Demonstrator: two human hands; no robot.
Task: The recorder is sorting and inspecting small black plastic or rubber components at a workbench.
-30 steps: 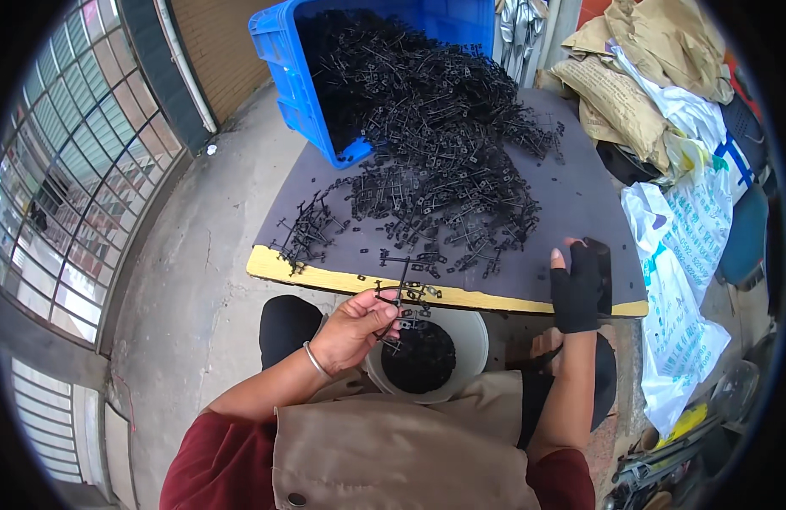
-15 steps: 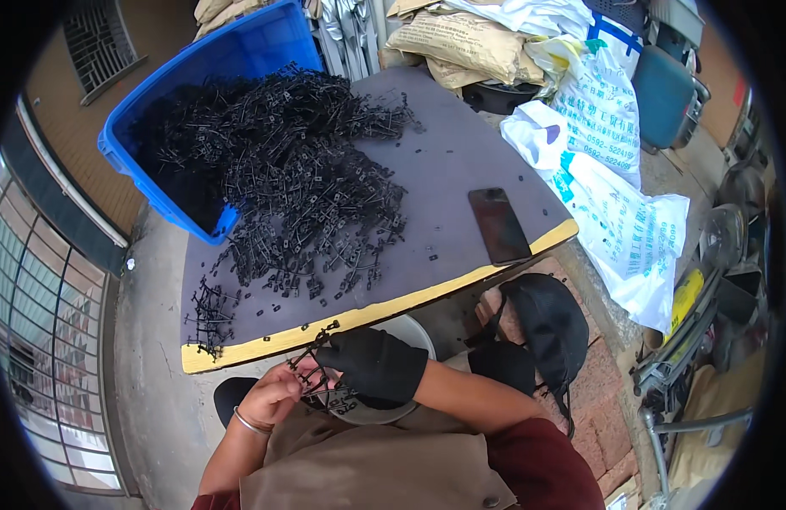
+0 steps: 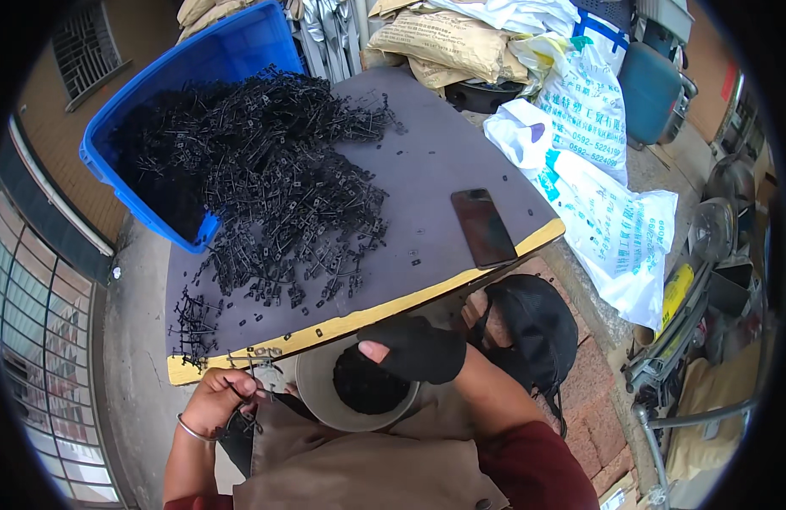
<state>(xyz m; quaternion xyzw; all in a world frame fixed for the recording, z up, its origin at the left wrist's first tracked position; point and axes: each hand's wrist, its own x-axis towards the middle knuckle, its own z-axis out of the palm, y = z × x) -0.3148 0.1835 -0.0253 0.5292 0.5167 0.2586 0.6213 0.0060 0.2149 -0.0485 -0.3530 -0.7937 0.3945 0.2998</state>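
My left hand (image 3: 216, 403) is closed around black plastic sprues (image 3: 248, 408), thin branching stems with small tabs, just in front of the table's yellow edge. Some stems stick out past its fingers toward the table. My right hand (image 3: 420, 350), in a black glove with the thumb tip bare, hangs over a pale bucket (image 3: 312, 393). Its fingers are stretched out and nothing shows in them, though the dark glove blurs their outline. Inside the bucket lies a mass of small black parts (image 3: 367, 382).
A large heap of black sprues (image 3: 282, 195) spills from a tipped blue bin (image 3: 147, 200) onto the grey table (image 3: 427, 183). A phone (image 3: 482, 228) rests near the table's right edge. White sacks (image 3: 610, 221) and a black bag (image 3: 533, 336) are at the right.
My hands have moved apart: the left went left and down with the sprues, the right moved right over the bucket. The bucket's contents now show. The whole view shifted slightly.
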